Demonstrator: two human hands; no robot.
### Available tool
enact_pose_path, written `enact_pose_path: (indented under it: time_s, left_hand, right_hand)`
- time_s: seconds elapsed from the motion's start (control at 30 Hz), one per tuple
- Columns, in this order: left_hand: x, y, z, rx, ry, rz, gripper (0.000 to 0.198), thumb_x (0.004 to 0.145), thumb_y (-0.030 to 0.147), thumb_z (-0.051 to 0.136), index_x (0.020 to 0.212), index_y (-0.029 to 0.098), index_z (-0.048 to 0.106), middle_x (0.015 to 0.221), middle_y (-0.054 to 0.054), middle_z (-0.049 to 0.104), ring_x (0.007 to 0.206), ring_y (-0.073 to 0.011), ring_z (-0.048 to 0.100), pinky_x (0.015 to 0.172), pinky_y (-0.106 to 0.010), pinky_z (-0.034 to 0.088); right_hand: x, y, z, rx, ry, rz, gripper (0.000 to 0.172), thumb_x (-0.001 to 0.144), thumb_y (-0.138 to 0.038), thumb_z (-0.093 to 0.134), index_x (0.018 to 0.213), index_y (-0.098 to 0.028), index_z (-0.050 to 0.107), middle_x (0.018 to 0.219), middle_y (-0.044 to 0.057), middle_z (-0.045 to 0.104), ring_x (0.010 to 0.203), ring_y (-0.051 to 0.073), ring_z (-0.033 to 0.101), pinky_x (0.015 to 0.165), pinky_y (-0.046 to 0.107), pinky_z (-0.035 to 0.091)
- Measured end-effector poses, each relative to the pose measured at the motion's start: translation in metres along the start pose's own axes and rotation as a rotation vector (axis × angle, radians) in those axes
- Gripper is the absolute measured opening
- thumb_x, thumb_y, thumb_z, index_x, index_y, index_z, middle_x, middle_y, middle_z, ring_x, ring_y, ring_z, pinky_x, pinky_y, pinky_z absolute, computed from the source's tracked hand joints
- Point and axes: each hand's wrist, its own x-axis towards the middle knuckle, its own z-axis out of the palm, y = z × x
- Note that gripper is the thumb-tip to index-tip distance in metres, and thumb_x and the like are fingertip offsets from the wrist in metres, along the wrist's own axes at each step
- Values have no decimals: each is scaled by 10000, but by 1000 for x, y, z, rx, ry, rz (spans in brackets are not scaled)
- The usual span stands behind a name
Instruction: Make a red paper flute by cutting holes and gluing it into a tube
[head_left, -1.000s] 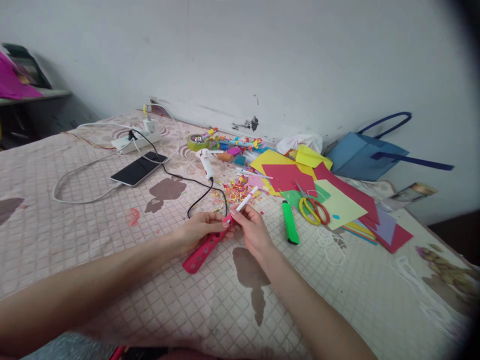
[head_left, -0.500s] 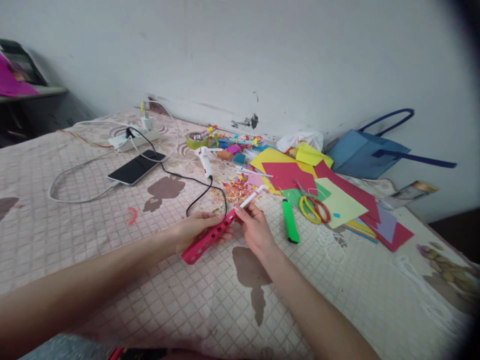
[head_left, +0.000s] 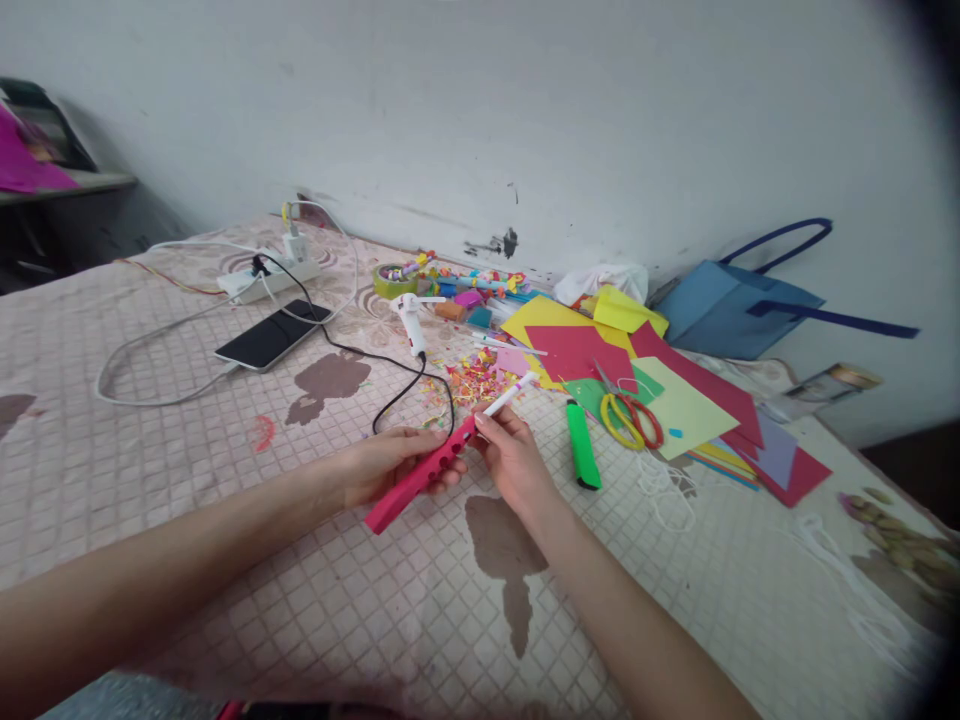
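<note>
A long red paper piece (head_left: pixel 401 497), folded lengthwise with a row of round holes, slants up to the right just above the table. My left hand (head_left: pixel 390 462) is closed around its middle, thumb on top and fingertips showing beyond its far side. At its upper end, my right hand (head_left: pixel 510 447) pinches a slim white pen-like stick (head_left: pixel 510 394) with a purple band. The stick lies in line with the red piece; whether it sits inside that end is hidden by my fingers. Colourful paper scraps (head_left: pixel 480 382) are scattered just beyond my hands.
A white glue gun (head_left: pixel 409 325) with a black cord lies behind my hands. Left are a phone (head_left: pixel 271 335) and a power strip (head_left: pixel 268 280). Right are a green cutter-like tool (head_left: pixel 583 445), scissors (head_left: pixel 621 420), white string (head_left: pixel 666 488), coloured paper (head_left: pixel 577 352) and a blue bag (head_left: pixel 739 308).
The red piece has turned about its length, so its holes now show less and a plain side faces me. Both hands keep their hold, nearly in place.
</note>
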Motion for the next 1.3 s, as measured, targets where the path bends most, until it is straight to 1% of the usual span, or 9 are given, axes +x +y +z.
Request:
enact_pose_path:
  time_s: [0.3, 0.47, 0.67, 0.83, 0.93, 1.03, 1.1, 1.2, 1.3]
  left_hand:
    - [-3, 3, -3, 145, 17, 153, 290, 758, 363, 863, 847, 138, 703, 837, -65, 763, 628, -107, 665, 611, -196, 520]
    - [-7, 8, -5, 310, 69, 249, 252, 765, 343, 843, 884, 149, 735, 773, -37, 757, 580, -89, 624, 536, -157, 449]
    - [-5, 8, -9, 510, 129, 396, 192, 772, 333, 807, 855, 174, 737, 813, -37, 761, 665, -126, 658, 614, -192, 485]
    - [-8, 7, -7, 714, 191, 540, 159, 812, 313, 753, 882, 171, 759, 782, -30, 733, 676, -136, 620, 608, -202, 457]
    - [-12, 6, -4, 828, 232, 608, 145, 844, 291, 706, 901, 178, 776, 793, -32, 733, 679, -139, 602, 600, -209, 433]
    - [-14, 5, -2, 919, 243, 646, 155, 861, 263, 664, 928, 187, 781, 757, -16, 723, 650, -132, 582, 585, -212, 410]
    - [-15, 4, -2, 958, 234, 658, 174, 872, 259, 636, 945, 180, 772, 721, -7, 710, 623, -127, 574, 567, -212, 401]
    - [-13, 1, -3, 976, 216, 670, 207, 892, 264, 593, 1001, 160, 736, 801, -24, 737, 669, -135, 632, 602, -218, 450]
    - [-12, -2, -3, 968, 199, 671, 204, 905, 283, 579, 1012, 150, 691, 861, -49, 756, 728, -157, 688, 646, -240, 504]
  right_hand:
    - [4, -2, -5, -18, 36, -27, 283, 646, -468, 809, 748, -232, 689, 786, 5, 687, 725, 155, 608, 615, 268, 486]
    - [15, -15, -21, -93, 111, -75, 331, 657, -518, 767, 778, -233, 648, 734, -23, 657, 655, 130, 591, 603, 262, 487]
    - [30, -21, -53, -375, 154, -36, 354, 612, -409, 844, 799, -203, 625, 507, -68, 574, 406, 97, 454, 391, 220, 295]
    - [29, -29, -65, -540, 145, -107, 371, 637, -329, 857, 917, -213, 642, 526, -57, 595, 420, 124, 475, 418, 249, 313]
    - [20, -36, -55, -568, 77, -188, 314, 696, -337, 841, 936, -232, 668, 673, -32, 628, 526, 114, 496, 503, 251, 392]
    - [6, -35, -36, -574, -119, -158, 324, 782, -461, 769, 1012, -241, 710, 817, 14, 689, 650, 146, 599, 582, 271, 483]
    - [-2, -30, -24, -559, -237, -118, 400, 716, -475, 826, 1017, -237, 713, 884, 29, 713, 750, 172, 658, 648, 289, 534]
    - [-8, -23, -16, -512, -323, -105, 341, 724, -415, 835, 982, -243, 693, 855, 10, 706, 779, 163, 664, 693, 290, 539]
    - [-8, -19, -16, -487, -323, -115, 230, 780, -397, 788, 912, -241, 683, 760, -16, 670, 690, 142, 636, 672, 289, 529]
